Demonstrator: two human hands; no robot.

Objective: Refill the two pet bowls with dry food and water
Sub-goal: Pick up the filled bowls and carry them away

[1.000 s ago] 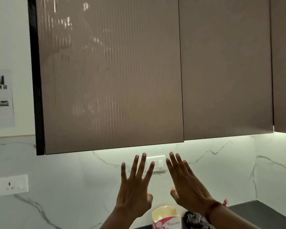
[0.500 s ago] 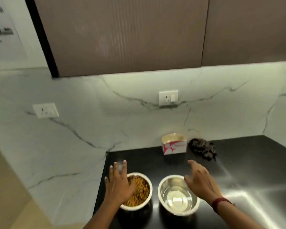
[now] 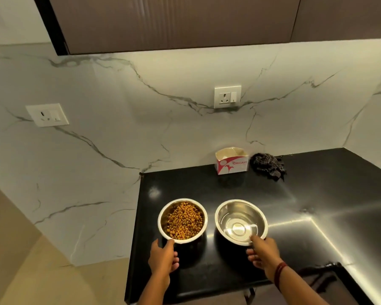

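As you stand at the black counter (image 3: pixel 207 188), your two hands reach over its near edge, each taking one steel bowl. Your left hand (image 3: pixel 163 258) grips the food bowl (image 3: pixel 182 220), thumb hooked on the near rim and fingers curled against the outer wall. Your right hand (image 3: pixel 263 253), a red thread at its wrist, grips the water bowl (image 3: pixel 241 222) the same way, thumb on the near rim.

Both bowls stand upright side by side, close together but not touching, toward the counter's near left corner. The food bowl is heaped with brown kibble. The water bowl seems to hold clear water, though the shine of the steel makes the level hard to read.

The filling looks done, so the step in hand is probably lifting both bowls to carry them off. Get your fingers well under each bowl before you raise it, since a thumb pinch on a rim lets a bowl tip. Lift both straight up and level, and let the water bowl set your pace.

At the counter's back edge stand an open red and white carton (image 3: pixel 231 160) and, just beside it, a crumpled dark cloth (image 3: pixel 267 165). Above the counter, a socket (image 3: pixel 227 96) sits in the marble wall, under brown cabinets (image 3: pixel 174 20).
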